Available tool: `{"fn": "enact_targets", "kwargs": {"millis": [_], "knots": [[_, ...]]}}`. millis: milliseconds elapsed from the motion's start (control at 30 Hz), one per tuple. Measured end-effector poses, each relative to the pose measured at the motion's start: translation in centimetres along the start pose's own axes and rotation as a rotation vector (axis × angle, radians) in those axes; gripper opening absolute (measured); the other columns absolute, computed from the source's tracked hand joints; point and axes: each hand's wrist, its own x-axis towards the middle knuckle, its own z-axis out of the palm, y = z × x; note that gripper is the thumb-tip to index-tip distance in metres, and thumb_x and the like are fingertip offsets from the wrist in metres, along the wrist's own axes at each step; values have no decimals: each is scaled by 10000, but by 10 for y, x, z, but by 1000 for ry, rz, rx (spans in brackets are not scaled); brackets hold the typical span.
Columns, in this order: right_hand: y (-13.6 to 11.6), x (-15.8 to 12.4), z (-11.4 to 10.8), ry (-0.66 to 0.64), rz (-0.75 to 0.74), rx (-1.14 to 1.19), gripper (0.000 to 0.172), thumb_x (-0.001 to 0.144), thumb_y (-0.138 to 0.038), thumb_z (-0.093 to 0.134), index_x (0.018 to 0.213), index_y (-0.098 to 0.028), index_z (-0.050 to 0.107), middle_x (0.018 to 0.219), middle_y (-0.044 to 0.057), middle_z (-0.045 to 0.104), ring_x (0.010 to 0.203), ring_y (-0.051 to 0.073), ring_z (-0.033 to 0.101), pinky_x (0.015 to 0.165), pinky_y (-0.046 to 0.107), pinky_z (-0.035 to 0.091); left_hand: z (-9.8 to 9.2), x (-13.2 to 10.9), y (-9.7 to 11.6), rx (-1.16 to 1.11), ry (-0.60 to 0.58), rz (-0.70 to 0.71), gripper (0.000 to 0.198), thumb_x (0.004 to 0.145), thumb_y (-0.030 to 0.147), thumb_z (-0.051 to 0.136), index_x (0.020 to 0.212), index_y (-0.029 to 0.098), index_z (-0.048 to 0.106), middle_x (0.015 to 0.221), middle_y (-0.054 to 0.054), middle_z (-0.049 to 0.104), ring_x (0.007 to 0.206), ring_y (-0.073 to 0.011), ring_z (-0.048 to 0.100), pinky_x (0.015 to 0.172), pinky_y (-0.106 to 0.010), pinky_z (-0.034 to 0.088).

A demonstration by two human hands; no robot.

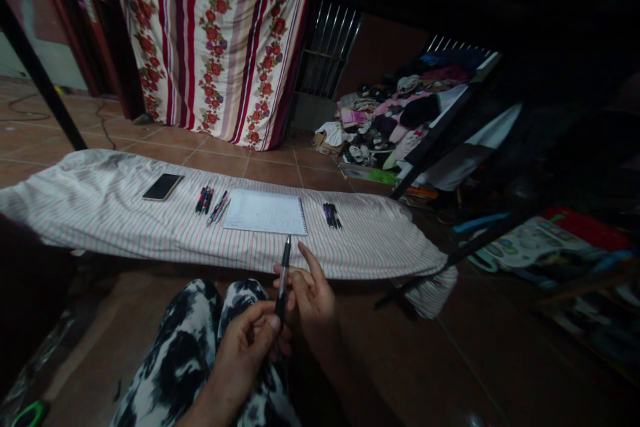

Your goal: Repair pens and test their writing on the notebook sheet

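My left hand [250, 337] is closed around the lower end of a dark pen [284, 277], which stands nearly upright with its metallic tip pointing away from me. Beside it is my right hand [315, 297], its index finger stretched out and other fingertips reaching behind the pen's middle. Whether those fingertips touch the pen I cannot tell. Just beyond the tip, a spiral notepad [265, 210] lies open on the striped cloth [120, 233]. Left of the notepad lie two groups of pens, one of dark and red pens [205, 200] and one of mixed pens [219, 208]. Several dark pens [332, 215] lie to its right.
A phone [163, 187] lies on the cloth at the left. My knees [190, 333], in patterned trousers, are below the cloth-covered surface. Behind it hangs a floral curtain [215, 47], with a clothes pile [395, 113] at the back right. Dark metal bars [425, 153] slant along the right.
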Motion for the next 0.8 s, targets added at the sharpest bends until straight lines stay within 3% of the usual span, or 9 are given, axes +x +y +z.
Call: {"fn": "enact_targets", "kwargs": {"millis": [67,133,200,300,400,600,700,800], "knots": [[12,4,-9,-6,-106,-204,435,846,-272,456,1281,-285,434,858,31,684,472,101,530,501,246,455,0,3,0,-24,3,-17,341,776,437,557,912,127,600,624,-12,604,544,-106,519,511,-200,370],[22,7,-19,-51,-267,-392,414,839,-195,448,1234,-307,499,949,36,675,693,152,617,670,287,492,1,6,0,-26,-4,-42,357,768,455,554,872,117,593,632,-21,605,536,-106,519,495,-201,361],[29,10,-27,-143,-450,-551,407,826,-153,443,1190,-301,550,1005,50,661,875,194,609,793,326,474,4,11,-2,-14,-19,-87,384,746,486,563,820,110,584,627,-24,597,518,-107,520,470,-200,349],[37,14,-36,-218,-637,-721,379,837,-168,430,1177,-266,566,931,72,657,854,203,597,747,325,492,10,18,-5,-2,-65,-164,424,712,536,570,783,117,560,643,-29,601,499,-110,531,441,-196,333],[42,19,-42,-206,-711,-791,363,862,-207,421,1206,-237,533,886,75,644,801,187,592,679,295,509,15,26,-8,2,-135,-164,439,751,555,506,784,120,552,633,-35,610,491,-109,524,443,-200,333],[47,36,-53,-115,-625,-776,366,850,-192,454,1206,-250,513,930,60,649,839,174,620,709,278,522,12,51,-14,95,-186,-146,424,806,522,439,753,119,559,644,-31,598,548,-109,527,498,-205,344],[44,50,-55,-24,-460,-680,332,845,-246,455,1165,-224,538,950,60,661,844,179,635,718,284,524,2,75,-19,189,-150,-151,426,796,541,419,768,135,547,675,-22,594,547,-113,528,472,-200,332],[42,65,-50,102,-260,-601,302,825,-344,464,1052,-200,602,858,50,678,688,167,638,609,271,518,-11,104,-16,442,-89,-61,398,820,475,381,750,135,578,612,-11,573,565,-133,529,510,-222,376]]}}
